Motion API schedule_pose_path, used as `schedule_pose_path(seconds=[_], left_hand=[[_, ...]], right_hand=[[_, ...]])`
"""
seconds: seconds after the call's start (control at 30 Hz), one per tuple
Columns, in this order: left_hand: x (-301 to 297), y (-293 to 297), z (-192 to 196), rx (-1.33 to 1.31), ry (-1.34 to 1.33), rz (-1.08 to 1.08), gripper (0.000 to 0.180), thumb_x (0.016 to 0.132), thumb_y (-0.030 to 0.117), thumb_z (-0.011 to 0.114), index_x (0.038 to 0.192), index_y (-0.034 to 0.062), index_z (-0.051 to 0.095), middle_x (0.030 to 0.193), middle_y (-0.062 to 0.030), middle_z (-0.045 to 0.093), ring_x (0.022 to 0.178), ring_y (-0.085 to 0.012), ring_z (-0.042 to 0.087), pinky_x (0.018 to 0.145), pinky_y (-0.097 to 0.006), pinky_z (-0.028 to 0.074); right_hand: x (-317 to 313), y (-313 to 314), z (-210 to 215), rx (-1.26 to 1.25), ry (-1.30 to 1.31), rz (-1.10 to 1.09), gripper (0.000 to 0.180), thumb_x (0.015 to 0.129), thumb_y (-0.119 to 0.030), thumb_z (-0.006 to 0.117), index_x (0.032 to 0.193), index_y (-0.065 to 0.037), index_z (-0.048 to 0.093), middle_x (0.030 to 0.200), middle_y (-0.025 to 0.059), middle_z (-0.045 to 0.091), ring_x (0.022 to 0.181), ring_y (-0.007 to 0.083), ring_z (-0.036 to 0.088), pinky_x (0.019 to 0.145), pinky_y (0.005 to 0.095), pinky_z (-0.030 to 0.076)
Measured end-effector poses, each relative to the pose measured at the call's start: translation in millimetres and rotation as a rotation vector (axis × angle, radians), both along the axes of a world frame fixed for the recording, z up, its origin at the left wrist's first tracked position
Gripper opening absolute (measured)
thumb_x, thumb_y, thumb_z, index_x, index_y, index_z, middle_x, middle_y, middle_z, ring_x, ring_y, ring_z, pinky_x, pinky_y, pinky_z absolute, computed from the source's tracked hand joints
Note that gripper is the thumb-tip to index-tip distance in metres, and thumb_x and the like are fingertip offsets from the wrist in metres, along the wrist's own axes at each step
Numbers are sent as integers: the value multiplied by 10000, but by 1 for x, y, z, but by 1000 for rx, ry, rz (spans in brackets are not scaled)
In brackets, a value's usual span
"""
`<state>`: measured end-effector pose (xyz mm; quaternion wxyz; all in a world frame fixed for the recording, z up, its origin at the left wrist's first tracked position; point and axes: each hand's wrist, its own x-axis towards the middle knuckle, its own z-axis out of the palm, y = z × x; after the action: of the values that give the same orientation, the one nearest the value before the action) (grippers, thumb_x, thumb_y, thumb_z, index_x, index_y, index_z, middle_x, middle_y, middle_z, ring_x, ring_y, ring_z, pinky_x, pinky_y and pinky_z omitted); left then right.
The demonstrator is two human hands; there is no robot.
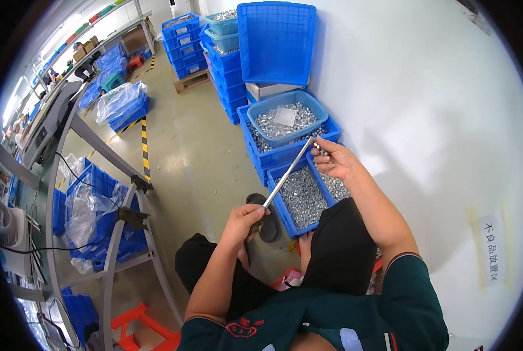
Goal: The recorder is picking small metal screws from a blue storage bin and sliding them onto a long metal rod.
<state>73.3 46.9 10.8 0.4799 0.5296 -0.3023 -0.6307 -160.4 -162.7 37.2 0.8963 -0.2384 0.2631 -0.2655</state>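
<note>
A thin silver metal rod (pixel 286 175) slants between my hands over the crates. My left hand (pixel 244 224) is closed around its lower end. At the upper end, the fingers of my right hand (pixel 336 162) pinch close to the tip, and a few small shiny metal parts (pixel 322 151) show in that palm. Whether a part sits on the rod tip is too small to tell. Below the rod stands a blue crate (pixel 278 206) filled with small silver metal pieces (pixel 303 202). Just beyond, a light blue basin (pixel 254 120) holds more metal parts and a pale card (pixel 285 116).
An upright blue crate (pixel 278 41) leans at the wall behind the basin. Stacked blue crates (pixel 181 47) stand farther off. On the left are a grey metal-framed workbench (pixel 110 263), plastic-covered crates (pixel 95 205) and a red stool (pixel 147 327). A white wall (pixel 425 105) borders my right side.
</note>
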Motion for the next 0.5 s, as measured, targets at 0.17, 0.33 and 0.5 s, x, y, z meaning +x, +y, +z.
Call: schedule_pose_path(seconds=[0.17, 0.33, 0.5], left_hand=[[2, 2, -2, -22, 23, 0, 191, 867, 176, 546, 871, -1, 619, 527, 9, 450, 374, -59, 354, 345, -207, 246], [7, 4, -4, -22, -20, -40, 198, 854, 216, 561, 888, 36, 636, 574, 8, 497, 422, -47, 386, 371, -194, 246], [6, 6, -5, -14, -16, -28, 186, 861, 193, 554, 882, 23, 625, 540, -8, 486, 366, -50, 354, 341, -196, 240]], right_hand=[[7, 0, 2, 7, 133, -94, 136, 866, -150, 560, 910, -22, 547, 749, 58, 528, 498, 52, 378, 365, 151, 273], [8, -1, 1, -14, 132, -138, 164, 872, -186, 569, 896, -26, 540, 741, 63, 527, 483, 55, 370, 354, 156, 267], [8, 1, 3, -30, 84, -142, 212, 862, -241, 592, 873, -40, 527, 721, 59, 519, 467, 53, 366, 339, 159, 255]])
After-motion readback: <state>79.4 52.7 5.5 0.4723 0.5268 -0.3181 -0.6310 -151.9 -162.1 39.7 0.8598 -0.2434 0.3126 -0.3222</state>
